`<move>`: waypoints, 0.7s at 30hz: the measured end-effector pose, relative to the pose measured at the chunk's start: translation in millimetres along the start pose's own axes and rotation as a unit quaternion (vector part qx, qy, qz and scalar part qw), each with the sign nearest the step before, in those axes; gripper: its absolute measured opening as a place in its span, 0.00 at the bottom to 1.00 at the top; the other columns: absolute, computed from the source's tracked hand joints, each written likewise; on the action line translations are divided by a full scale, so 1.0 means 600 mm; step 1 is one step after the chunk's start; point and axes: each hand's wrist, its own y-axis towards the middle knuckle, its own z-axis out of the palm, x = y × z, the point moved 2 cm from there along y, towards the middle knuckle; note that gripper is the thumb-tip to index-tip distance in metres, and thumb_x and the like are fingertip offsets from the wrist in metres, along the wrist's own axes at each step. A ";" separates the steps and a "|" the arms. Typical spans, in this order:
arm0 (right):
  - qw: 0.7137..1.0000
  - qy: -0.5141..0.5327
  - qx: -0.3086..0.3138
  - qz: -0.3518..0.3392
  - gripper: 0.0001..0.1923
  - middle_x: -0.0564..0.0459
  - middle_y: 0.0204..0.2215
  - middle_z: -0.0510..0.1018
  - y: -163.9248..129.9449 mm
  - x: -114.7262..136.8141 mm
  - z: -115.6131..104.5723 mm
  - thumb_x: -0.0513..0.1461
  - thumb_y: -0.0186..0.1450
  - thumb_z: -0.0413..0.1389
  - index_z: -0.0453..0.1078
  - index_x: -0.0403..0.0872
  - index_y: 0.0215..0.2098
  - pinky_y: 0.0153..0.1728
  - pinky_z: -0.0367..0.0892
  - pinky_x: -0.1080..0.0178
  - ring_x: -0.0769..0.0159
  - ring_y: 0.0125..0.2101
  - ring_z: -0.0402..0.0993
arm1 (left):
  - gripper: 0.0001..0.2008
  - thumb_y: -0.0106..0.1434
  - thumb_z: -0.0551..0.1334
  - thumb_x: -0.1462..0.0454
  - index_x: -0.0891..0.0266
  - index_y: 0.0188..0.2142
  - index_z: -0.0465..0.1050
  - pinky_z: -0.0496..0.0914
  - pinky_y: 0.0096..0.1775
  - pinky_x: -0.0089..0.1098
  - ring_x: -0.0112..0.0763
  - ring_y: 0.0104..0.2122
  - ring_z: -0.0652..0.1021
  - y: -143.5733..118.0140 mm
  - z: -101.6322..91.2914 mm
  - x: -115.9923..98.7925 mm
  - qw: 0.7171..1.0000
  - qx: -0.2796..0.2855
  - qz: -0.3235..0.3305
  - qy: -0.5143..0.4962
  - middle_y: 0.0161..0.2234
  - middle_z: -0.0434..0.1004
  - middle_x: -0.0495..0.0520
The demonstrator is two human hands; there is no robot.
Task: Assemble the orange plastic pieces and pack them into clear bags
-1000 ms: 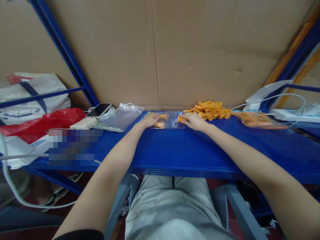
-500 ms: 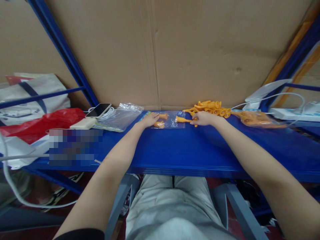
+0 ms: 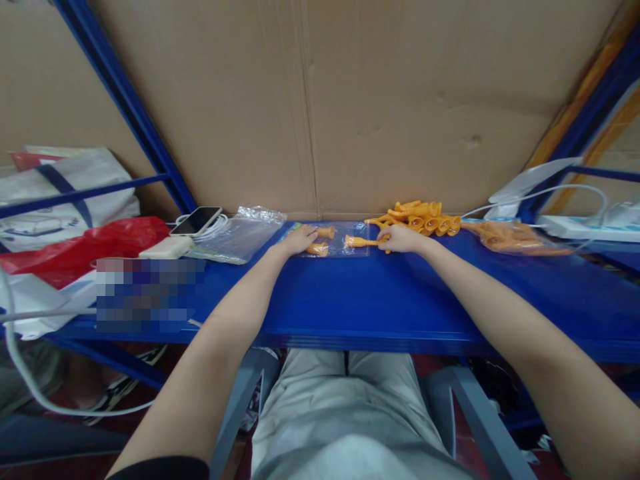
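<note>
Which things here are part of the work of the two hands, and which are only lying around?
In the work:
left hand pressing on clear bag
right hand holding orange piece
orange pile

Lying about:
phone
red bag
power strip
empty clear bags

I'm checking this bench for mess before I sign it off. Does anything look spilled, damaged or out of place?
Nothing looks spilled or broken. The orange pieces sit in a loose heap, not rows. The right hand holds one orange piece at the clear bag that the left hand presses flat. A white cable dangles off the shelf's left edge.
</note>
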 end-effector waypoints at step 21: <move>0.977 -0.133 -0.147 0.073 0.23 0.40 0.44 0.82 -0.026 0.056 -0.005 0.45 0.62 0.55 0.74 0.44 0.53 0.44 0.71 0.57 0.49 0.47 0.78 | 0.27 0.67 0.50 0.47 0.61 0.39 0.81 0.70 0.51 0.41 0.48 0.48 0.79 -0.025 -0.034 -0.045 0.996 -0.013 -0.043 -0.080 0.45 0.83 0.59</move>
